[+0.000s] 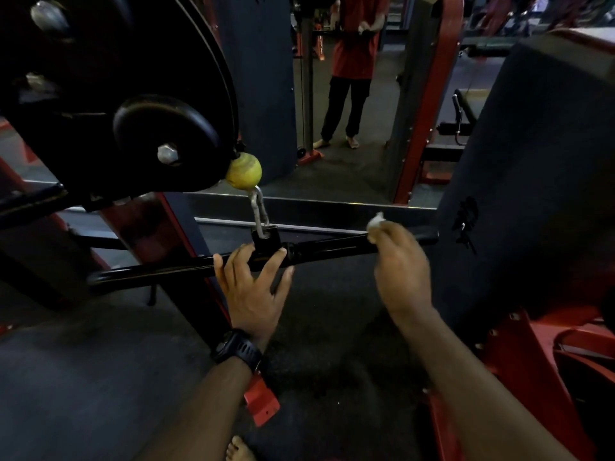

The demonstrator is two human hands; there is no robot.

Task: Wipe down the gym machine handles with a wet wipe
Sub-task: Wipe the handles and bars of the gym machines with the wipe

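Note:
A long black handle bar [332,248] hangs level from a metal link [260,211] under a yellow-green ball stopper [243,170]. My left hand [253,287] grips the bar at its centre swivel, fingers curled over the top. My right hand [401,261] holds a white wet wipe [375,224] bunched in its fingers and presses it against the bar near its right end. The bar's right tip [429,237] sticks out past that hand.
A large black pulley wheel [116,88] fills the upper left. A dark padded panel [539,181] rises at the right over a red frame [519,361]. A person in a red shirt [354,61] stands behind. My bare foot [239,450] is on the dark floor.

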